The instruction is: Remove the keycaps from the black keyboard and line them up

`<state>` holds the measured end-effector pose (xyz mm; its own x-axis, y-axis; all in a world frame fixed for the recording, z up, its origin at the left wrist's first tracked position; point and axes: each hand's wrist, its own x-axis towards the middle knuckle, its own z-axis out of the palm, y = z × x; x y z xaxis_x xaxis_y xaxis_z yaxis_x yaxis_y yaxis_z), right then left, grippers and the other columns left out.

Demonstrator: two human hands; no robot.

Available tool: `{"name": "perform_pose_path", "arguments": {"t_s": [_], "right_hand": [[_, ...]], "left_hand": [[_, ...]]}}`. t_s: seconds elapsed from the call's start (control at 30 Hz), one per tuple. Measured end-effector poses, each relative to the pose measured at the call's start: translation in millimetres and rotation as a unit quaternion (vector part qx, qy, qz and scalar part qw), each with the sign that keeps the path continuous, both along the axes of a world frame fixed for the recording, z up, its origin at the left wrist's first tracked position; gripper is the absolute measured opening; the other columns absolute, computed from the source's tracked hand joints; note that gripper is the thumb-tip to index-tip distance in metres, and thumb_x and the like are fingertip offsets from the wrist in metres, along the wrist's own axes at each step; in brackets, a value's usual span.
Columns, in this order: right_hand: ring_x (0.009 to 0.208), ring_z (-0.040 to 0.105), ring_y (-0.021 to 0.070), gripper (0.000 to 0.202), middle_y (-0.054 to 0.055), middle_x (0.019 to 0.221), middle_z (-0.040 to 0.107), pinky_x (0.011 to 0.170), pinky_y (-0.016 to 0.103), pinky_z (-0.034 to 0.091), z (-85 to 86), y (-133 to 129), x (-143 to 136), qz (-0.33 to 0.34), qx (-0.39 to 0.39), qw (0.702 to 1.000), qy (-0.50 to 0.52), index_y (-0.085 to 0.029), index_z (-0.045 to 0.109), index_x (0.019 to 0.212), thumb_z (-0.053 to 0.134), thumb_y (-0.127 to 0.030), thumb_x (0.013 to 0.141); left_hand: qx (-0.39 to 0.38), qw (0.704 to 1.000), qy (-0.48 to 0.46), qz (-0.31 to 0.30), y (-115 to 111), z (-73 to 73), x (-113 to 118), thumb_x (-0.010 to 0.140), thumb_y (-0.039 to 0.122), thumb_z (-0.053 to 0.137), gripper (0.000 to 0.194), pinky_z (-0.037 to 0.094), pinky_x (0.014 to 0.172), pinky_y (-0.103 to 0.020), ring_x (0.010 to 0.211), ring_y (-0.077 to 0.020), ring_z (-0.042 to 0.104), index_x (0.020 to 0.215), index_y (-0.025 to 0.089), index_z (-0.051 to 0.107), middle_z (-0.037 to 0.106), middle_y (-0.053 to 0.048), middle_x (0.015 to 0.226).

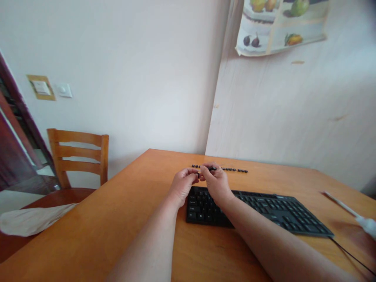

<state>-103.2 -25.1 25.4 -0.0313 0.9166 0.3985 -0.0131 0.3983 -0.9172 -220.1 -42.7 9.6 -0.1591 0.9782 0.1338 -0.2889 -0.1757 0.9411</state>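
My left hand (182, 183) pinches a small black keycap (198, 175) between thumb and fingertips, above the far left corner of the keyboard. Close beside it, my right hand (217, 182) is closed around a short dark object (212, 168), whose kind I cannot make out. The right fingertips meet the keycap or come very near it. Beneath the hands lies a black keyboard (266, 207), partly covered by my right hand and forearm. Behind the hands a row of loose black keycaps (230, 169) lies on the wooden table (141, 219); my right hand hides part of the row.
At the right lies a thin white stick-like thing (342, 203) with a wider pale end. The keyboard's cable (352, 256) runs off to the lower right. A wooden chair (78, 156) with a pale cloth (38, 219) stands left of the table. A wall (141, 78) rises behind.
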Motion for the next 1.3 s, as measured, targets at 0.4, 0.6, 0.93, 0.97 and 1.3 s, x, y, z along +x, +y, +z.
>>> {"name": "perform_pose_path", "arguments": {"t_s": [0.4,0.6,0.93,0.97,1.3], "right_hand": [[0.093,0.061,0.0202,0.025,0.009,0.098,0.066,0.082,0.030,0.045,3.2,4,24,-0.018,0.178,0.898,-0.401,-0.020,0.070,0.104,0.058,-0.027,0.083],[0.086,0.061,0.0186,0.023,0.007,0.095,0.065,0.077,0.027,0.043,11.8,2,22,-0.044,0.185,0.866,-0.462,-0.024,0.070,0.102,0.055,-0.030,0.087],[0.083,0.062,0.0186,0.022,0.008,0.092,0.067,0.076,0.027,0.044,21.4,32,29,-0.066,0.166,0.834,-0.522,-0.020,0.071,0.097,0.053,-0.030,0.088],[0.084,0.062,0.0186,0.022,0.008,0.092,0.067,0.077,0.027,0.045,21.1,31,27,-0.062,0.169,0.838,-0.516,-0.020,0.071,0.097,0.053,-0.030,0.088],[0.117,0.052,0.0266,0.038,0.014,0.123,0.060,0.100,0.042,0.036,31.0,14,24,-0.054,0.266,0.821,-0.503,-0.023,0.066,0.115,0.038,-0.041,0.097]], "left_hand": [[-0.017,1.000,-0.003,0.019,4,-6.6,-6,0.069,0.021,0.069,0.028,0.048,0.074,-0.030,0.070,-0.0152,0.065,0.097,0.015,0.064,0.070,-0.006,0.080],[-0.026,0.999,-0.004,0.041,4,-3.4,-7,0.067,0.024,0.072,0.032,0.046,0.071,-0.028,0.067,-0.0147,0.064,0.096,0.015,0.064,0.070,-0.005,0.075],[-0.057,0.991,-0.009,0.125,15,-15.9,-14,0.069,0.019,0.062,0.022,0.047,0.072,-0.030,0.070,-0.0164,0.067,0.091,0.014,0.063,0.072,-0.009,0.081],[-0.058,0.990,-0.015,0.128,15,-16.1,-14,0.070,0.019,0.061,0.020,0.047,0.071,-0.029,0.070,-0.0164,0.067,0.090,0.014,0.063,0.072,-0.009,0.080],[-0.053,0.984,-0.096,0.139,17,-15.8,-18,0.072,0.030,0.063,0.019,0.045,0.065,-0.025,0.064,-0.0138,0.065,0.083,0.014,0.060,0.070,-0.007,0.074]]}}
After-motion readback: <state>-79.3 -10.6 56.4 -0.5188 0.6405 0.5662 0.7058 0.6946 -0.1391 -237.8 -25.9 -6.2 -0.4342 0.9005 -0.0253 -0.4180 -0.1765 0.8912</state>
